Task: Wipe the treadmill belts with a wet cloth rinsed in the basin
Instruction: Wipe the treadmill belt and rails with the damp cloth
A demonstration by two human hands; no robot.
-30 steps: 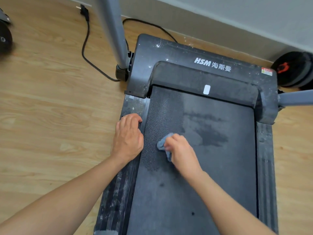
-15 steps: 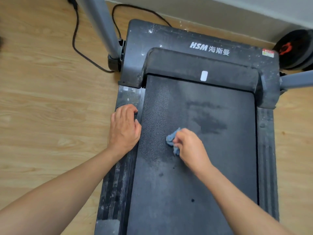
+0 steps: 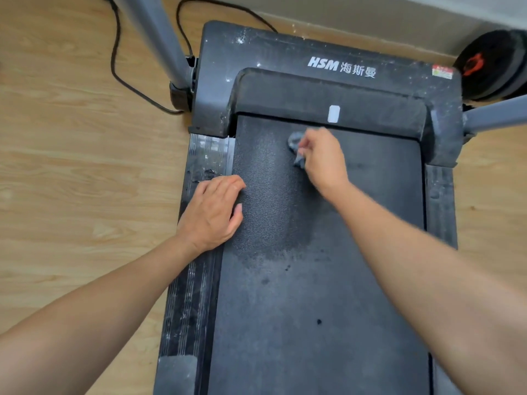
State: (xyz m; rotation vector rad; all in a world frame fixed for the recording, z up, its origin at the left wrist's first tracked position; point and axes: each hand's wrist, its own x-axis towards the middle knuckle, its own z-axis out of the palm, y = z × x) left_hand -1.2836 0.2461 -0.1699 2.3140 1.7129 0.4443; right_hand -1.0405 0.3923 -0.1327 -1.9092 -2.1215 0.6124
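The black treadmill belt [image 3: 328,295] runs down the middle of the head view, dusty grey lower down and darker where it is damp on the upper left. My right hand [image 3: 323,159] holds a small bunched grey-blue cloth [image 3: 295,143] pressed on the belt just below the front motor cover [image 3: 328,101]. My left hand [image 3: 212,212] rests flat, fingers together, across the left side rail [image 3: 194,280] and the belt's left edge. No basin is in view.
Wooden floor [image 3: 71,166] lies left of the treadmill. A grey upright post [image 3: 154,32] and a black power cable [image 3: 119,61] are at the upper left, another grey post [image 3: 496,115] at the right. A black and red weight plate [image 3: 490,64] leans by the wall.
My right hand has slid the cloth up the belt from its middle to just below the motor cover. My left hand stays on the left rail. The camera has shifted forward.
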